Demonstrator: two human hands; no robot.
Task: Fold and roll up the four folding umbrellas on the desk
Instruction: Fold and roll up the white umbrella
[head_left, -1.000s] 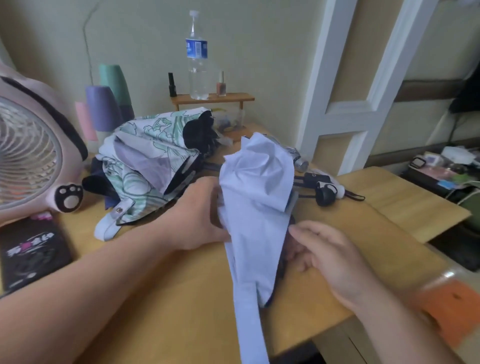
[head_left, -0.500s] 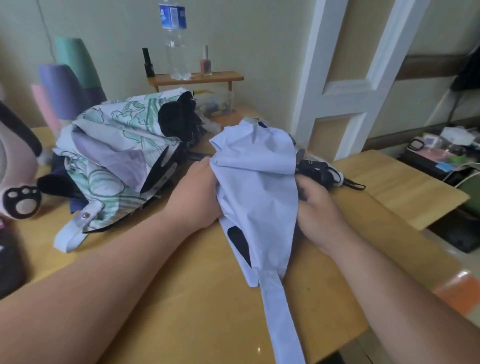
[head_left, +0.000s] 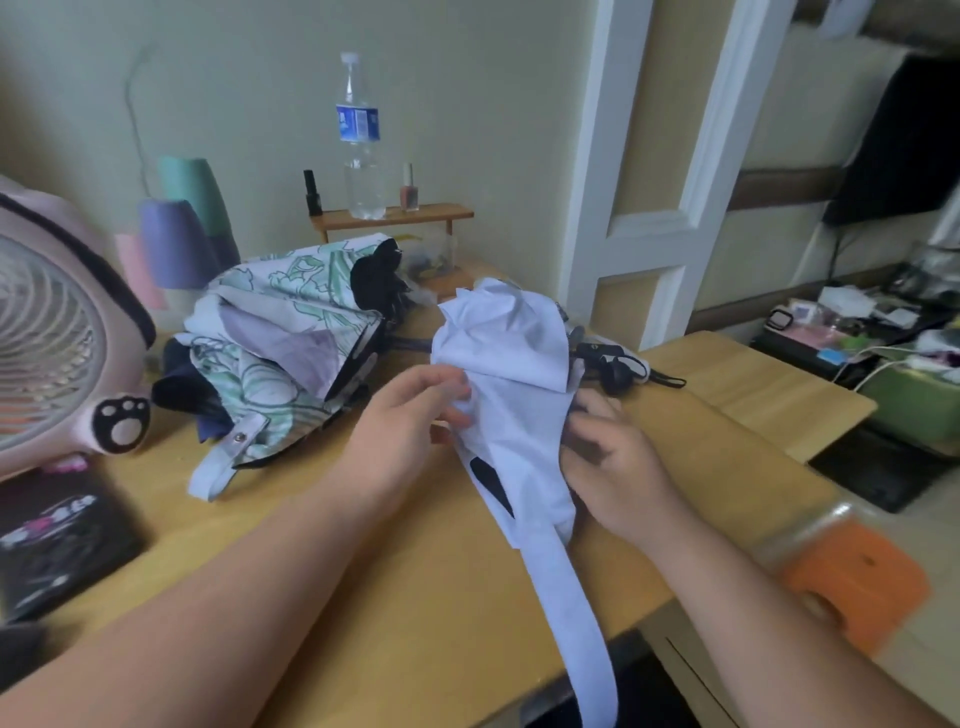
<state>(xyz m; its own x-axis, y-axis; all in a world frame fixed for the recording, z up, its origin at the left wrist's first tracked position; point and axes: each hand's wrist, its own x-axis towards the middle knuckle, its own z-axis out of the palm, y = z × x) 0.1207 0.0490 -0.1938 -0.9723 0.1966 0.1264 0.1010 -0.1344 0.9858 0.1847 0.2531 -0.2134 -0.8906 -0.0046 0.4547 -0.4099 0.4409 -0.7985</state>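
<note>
A pale lavender folding umbrella lies crumpled in the middle of the wooden desk, its long strap hanging over the front edge. My left hand pinches the fabric on its left side. My right hand grips its right side, fingers curled under the cloth. A white umbrella with green leaf print lies loosely open behind my left hand, on top of a dark one. A black umbrella handle sticks out behind the lavender one.
A pink fan stands at the left, a dark flat case in front of it. A small wooden shelf by the wall carries a water bottle and small bottles. An orange object sits right of the desk.
My left hand has opened its grasp and now pinches the fabric edge. My right hand slid down the umbrella's right side, toward me. The camera view rose slightly.
</note>
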